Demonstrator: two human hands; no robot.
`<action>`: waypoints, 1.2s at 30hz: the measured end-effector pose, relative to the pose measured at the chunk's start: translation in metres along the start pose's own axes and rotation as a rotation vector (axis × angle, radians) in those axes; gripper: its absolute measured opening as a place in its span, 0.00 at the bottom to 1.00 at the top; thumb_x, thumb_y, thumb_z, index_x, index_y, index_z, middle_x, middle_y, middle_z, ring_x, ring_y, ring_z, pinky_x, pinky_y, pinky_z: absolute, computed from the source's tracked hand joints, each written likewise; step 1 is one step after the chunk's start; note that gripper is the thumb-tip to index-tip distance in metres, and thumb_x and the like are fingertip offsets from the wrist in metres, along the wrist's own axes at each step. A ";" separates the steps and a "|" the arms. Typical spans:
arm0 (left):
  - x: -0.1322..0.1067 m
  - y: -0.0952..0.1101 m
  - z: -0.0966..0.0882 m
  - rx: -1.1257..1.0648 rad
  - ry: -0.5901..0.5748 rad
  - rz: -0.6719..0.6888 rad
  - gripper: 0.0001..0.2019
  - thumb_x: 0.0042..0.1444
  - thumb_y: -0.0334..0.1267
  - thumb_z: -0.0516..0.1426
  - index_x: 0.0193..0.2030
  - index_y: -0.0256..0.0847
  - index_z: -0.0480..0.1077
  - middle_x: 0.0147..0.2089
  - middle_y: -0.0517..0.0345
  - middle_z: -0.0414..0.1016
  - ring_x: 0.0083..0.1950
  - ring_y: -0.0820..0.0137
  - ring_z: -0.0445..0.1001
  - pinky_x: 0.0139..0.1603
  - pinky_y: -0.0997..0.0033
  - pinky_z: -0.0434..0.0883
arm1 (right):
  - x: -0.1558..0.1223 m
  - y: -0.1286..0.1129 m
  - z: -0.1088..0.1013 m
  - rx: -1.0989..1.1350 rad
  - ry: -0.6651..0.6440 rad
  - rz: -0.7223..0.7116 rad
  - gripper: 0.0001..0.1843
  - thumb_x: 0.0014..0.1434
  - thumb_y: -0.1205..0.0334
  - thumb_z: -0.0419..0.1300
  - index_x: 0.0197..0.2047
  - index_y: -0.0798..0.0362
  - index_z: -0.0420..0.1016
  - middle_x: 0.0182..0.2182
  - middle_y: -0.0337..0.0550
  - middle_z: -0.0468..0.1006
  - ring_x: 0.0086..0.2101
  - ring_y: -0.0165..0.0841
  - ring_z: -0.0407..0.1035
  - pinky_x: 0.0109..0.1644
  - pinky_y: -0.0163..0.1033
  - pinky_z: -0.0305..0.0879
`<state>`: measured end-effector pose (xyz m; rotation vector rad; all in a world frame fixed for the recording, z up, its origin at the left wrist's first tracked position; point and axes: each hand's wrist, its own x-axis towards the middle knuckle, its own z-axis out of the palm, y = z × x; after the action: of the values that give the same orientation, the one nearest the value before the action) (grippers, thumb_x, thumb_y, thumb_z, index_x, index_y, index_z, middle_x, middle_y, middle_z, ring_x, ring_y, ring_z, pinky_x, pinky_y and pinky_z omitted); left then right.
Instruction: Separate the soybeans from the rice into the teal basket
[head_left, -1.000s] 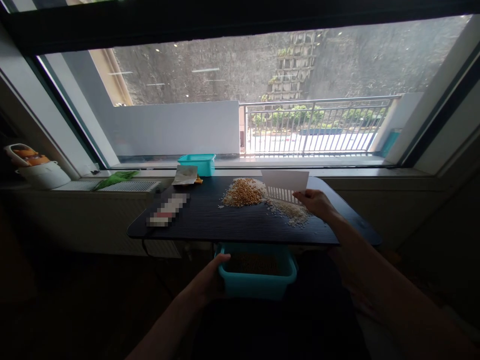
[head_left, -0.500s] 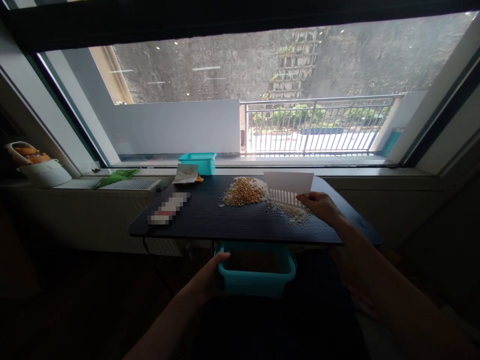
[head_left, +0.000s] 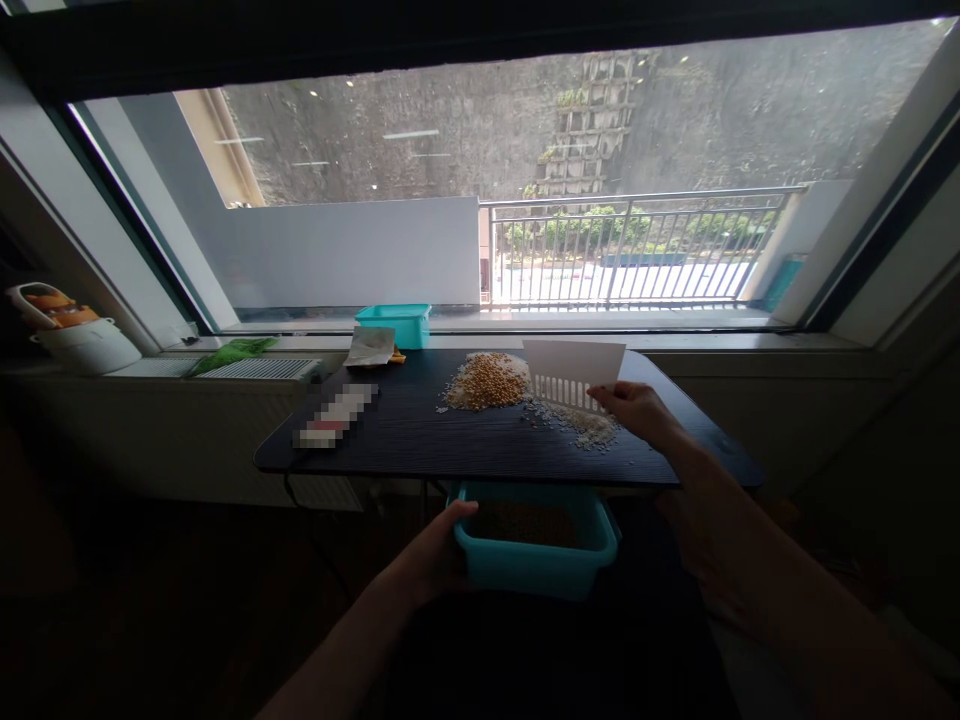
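My left hand (head_left: 442, 540) grips the left rim of a turquoise plastic bin (head_left: 536, 568), its thumb over the edge. The bin is below the table's front edge and has dark, grainy contents that are hard to make out. In my right hand (head_left: 634, 408) a white slotted card (head_left: 576, 362) is pinched at its lower right, held upright with its comb-like teeth downward. Left of the card lies a heap of yellow beans (head_left: 491, 380) mixed with white rice. Under and in front of the card, loose rice (head_left: 592, 430) is scattered over the dark table (head_left: 420, 440).
A second turquoise bin (head_left: 405, 325) stands at the back by the window, behind a paper packet (head_left: 370, 346). A blurred flat object (head_left: 337, 415) lies on the table's left. A green cloth (head_left: 238, 355) and a white pot (head_left: 88, 345) are on the ledge further left.
My left hand has moved the lower bin a little to the right. The right hand and the slotted card have hardly shifted.
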<state>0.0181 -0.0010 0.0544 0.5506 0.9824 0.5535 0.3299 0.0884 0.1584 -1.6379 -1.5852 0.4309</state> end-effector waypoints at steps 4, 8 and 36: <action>-0.001 0.001 0.001 0.008 0.001 0.006 0.30 0.45 0.57 0.58 0.51 0.40 0.63 0.40 0.53 0.70 0.41 0.61 0.72 0.43 0.59 0.70 | 0.005 -0.001 0.007 -0.008 -0.015 0.001 0.23 0.49 0.43 0.58 0.31 0.57 0.79 0.19 0.40 0.72 0.24 0.32 0.64 0.26 0.35 0.56; -0.002 0.001 0.001 -0.004 0.005 0.010 0.29 0.46 0.56 0.58 0.50 0.40 0.63 0.37 0.54 0.70 0.39 0.63 0.72 0.41 0.60 0.70 | 0.002 -0.002 0.003 0.025 -0.057 -0.002 0.24 0.48 0.41 0.59 0.28 0.56 0.79 0.18 0.40 0.71 0.22 0.31 0.61 0.25 0.35 0.56; -0.004 0.004 0.006 -0.033 0.014 -0.003 0.26 0.46 0.54 0.58 0.49 0.41 0.67 0.38 0.54 0.74 0.39 0.61 0.74 0.40 0.59 0.72 | -0.063 0.004 0.014 0.162 -0.098 -0.178 0.25 0.49 0.39 0.60 0.31 0.55 0.82 0.31 0.46 0.79 0.29 0.37 0.70 0.30 0.38 0.65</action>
<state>0.0210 -0.0016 0.0615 0.5165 0.9861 0.5703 0.3121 0.0332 0.1290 -1.3597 -1.7050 0.5373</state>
